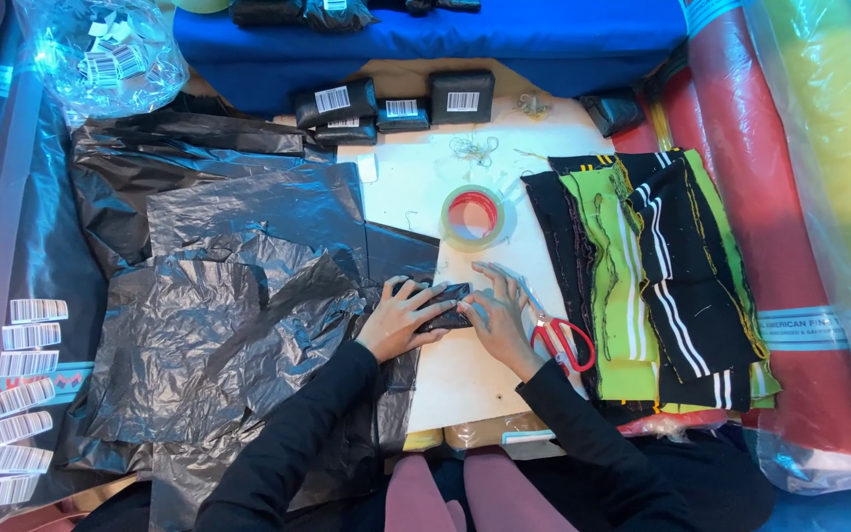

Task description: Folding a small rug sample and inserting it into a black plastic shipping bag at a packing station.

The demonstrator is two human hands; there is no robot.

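My left hand [403, 317] and my right hand [500, 313] both press on a small black plastic-wrapped bundle [445, 304] lying on the white board [445, 379]. The left hand's fingers lie flat over its left side, the right hand's fingers fold over its right end. A roll of clear tape with a red core [473, 217] sits just beyond the bundle. Red-handled scissors [561, 340] lie right beside my right hand.
Loose black plastic sheets [229, 286] spread to the left. Several wrapped black packets with barcode labels [396, 103] stand at the back. Black, green and white striped fabric pieces [662, 276] are stacked on the right. Barcode stickers [22, 394] line the far left. Fabric rolls [790, 197] flank the right.
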